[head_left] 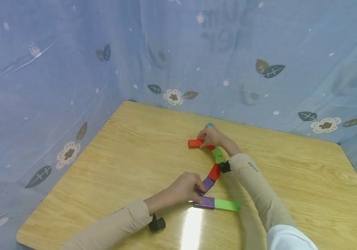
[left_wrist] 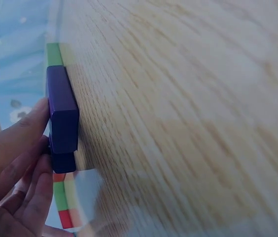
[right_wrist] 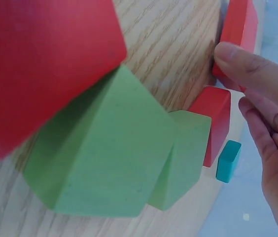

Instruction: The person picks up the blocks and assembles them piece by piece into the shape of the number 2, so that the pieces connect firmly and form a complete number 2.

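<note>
Coloured blocks form a curved line on the wooden table. At its far end my right hand (head_left: pixel 212 136) pinches a red block (head_left: pixel 195 143), with the thumb on one side in the right wrist view. Beside it lie a second red block (right_wrist: pixel 219 118) and two green wedge-shaped blocks (right_wrist: pixel 124 153). Another red block (head_left: pixel 214 172) follows, then a purple block (head_left: pixel 208 184). My left hand (head_left: pixel 184 187) has its thumb against the nearer purple block (head_left: pixel 207 203) and its fingers at the farther purple one. A light green block (head_left: pixel 227 205) adjoins the nearer purple block.
A teal block (right_wrist: pixel 228 161) stands beyond the right hand, partly covered by it in the head view. The wooden table (head_left: pixel 134 149) meets a blue patterned curtain (head_left: pixel 178 52) at its back and left. Dark wrist cameras (head_left: pixel 157 224) hang under the sleeves.
</note>
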Available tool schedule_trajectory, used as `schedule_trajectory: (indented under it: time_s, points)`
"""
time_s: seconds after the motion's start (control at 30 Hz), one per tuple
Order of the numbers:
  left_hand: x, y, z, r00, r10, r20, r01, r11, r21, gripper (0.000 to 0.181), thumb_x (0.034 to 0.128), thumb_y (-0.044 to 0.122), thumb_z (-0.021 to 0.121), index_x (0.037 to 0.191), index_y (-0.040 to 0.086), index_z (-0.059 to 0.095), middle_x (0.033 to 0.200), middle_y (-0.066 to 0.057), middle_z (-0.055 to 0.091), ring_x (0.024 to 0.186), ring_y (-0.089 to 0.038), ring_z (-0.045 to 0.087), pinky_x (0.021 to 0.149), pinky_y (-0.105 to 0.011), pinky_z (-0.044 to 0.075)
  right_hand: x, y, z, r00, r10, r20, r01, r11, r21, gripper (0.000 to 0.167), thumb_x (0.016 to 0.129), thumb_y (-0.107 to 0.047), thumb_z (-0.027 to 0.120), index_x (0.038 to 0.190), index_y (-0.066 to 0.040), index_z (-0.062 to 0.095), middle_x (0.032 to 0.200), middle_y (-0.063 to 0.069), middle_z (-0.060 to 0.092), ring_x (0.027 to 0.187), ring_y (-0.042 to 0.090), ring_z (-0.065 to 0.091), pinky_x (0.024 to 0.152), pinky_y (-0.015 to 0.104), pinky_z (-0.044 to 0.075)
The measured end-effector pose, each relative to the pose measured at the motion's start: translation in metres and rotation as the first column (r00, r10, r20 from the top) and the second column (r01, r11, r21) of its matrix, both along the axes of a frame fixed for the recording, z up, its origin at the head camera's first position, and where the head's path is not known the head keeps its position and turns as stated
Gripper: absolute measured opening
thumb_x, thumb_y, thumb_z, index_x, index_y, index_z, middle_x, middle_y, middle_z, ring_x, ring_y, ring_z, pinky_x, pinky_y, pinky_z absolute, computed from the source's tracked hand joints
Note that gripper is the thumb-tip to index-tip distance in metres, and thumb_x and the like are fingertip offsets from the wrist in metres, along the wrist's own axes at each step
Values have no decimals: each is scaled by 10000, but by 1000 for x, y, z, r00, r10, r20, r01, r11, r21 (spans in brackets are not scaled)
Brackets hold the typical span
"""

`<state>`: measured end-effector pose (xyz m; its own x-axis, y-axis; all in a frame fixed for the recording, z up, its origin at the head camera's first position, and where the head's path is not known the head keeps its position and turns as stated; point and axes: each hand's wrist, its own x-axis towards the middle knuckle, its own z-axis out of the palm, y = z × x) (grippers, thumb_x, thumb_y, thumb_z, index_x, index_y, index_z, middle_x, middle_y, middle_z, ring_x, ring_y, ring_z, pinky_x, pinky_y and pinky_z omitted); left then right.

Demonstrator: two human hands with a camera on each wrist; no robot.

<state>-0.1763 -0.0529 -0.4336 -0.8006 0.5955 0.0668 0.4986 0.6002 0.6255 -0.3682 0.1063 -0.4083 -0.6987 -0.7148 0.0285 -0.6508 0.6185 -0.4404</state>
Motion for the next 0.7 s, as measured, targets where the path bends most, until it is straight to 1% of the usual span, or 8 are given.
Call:
schedule_trajectory:
  time_s: [0.13,0.23,0.37,0.57,0.7]
  points:
    - [-1,0,-1,1000,-8,-13,8,1000,-4,303,651,173,879,915,71,770,884,47,686,820,-11,586,741,-123,450,1,0,1,1000,-19,17,19,999,34,308,700,-121,855,965,-15,737,902,83,704,862,257,616,742,358,521]
    - [-2,0,-1,1000,-7,-19,7,1000,-14,304,650,181,881,915,79,772,877,57,685,814,0,581,738,-118,445,1,0,2,1000,-17,23,16,998,55,300,720,-123,841,981,-21,735,928,83,706,885,257,607,758,364,518]
    - [-2,1,-1,1000,2,-7,-2,1000,-14,305,648,181,885,915,85,774,873,67,682,814,6,576,738,-115,441,1,1,2,999,-17,40,14,997,81,289,744,-118,823,1002,-24,731,956,81,708,919,262,590,791,382,506]
    - [-2,0,3,1000,-2,-15,1,1000,-22,293,640,171,890,897,88,777,850,66,676,806,0,568,743,-128,438,-1,5,3,996,-19,87,15,998,53,294,745,-68,810,1016,-2,718,991,102,707,977,282,579,860,416,484]
    - [-1,0,6,1000,17,7,-17,999,-46,288,635,166,893,890,95,778,844,78,668,801,12,558,743,-121,435,-1,6,4,991,-29,130,24,999,41,354,755,-108,810,1078,-8,702,1068,115,693,1042,304,579,910,442,466]
